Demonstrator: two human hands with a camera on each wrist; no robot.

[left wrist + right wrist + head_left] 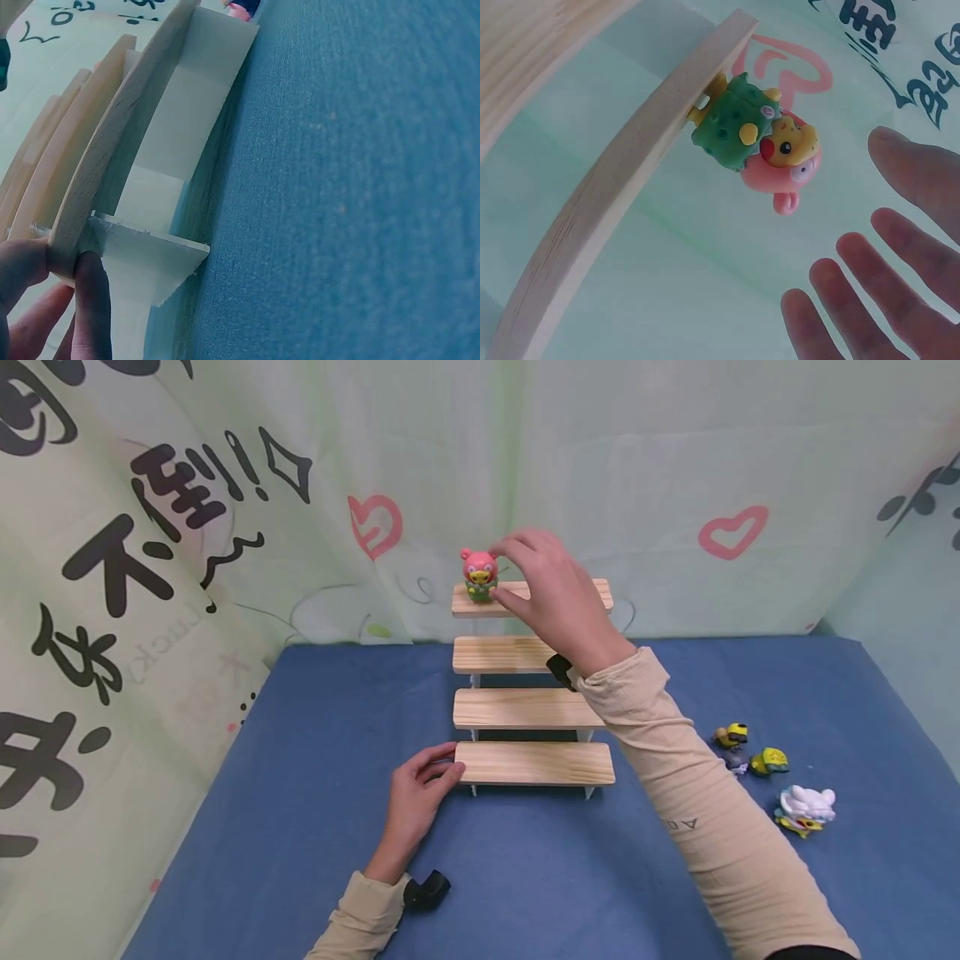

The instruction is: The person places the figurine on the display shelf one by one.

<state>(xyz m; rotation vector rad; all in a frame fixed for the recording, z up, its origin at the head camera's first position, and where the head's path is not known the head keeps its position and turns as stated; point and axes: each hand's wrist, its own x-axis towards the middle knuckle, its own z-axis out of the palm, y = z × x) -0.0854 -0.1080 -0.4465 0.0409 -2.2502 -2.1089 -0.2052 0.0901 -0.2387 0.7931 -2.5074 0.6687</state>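
A small figurine (pixel 480 575) with a pink hood, yellow face and green spotted body stands at the left end of the top board (pixel 551 597) of a four-step wooden display stand. My right hand (pixel 558 602) is just to its right, thumb and fingers spread. In the right wrist view, a gap separates those fingers from the figurine (pixel 735 124). With thumb and fingers, my left hand (pixel 415 802) pinches the left end of the lowest board (pixel 532 764). The left wrist view shows its fingertips (pixel 91 300) around the board's corner, beside a white support (pixel 154 251).
On the blue cloth (pixel 315 827) to the right lie a white-topped figurine (pixel 806 810), a yellow-green one (pixel 769 762), a yellow-and-black one (pixel 731 735) and a grey one (pixel 735 762) partly hidden. A pale printed curtain (pixel 600 468) hangs behind the stand.
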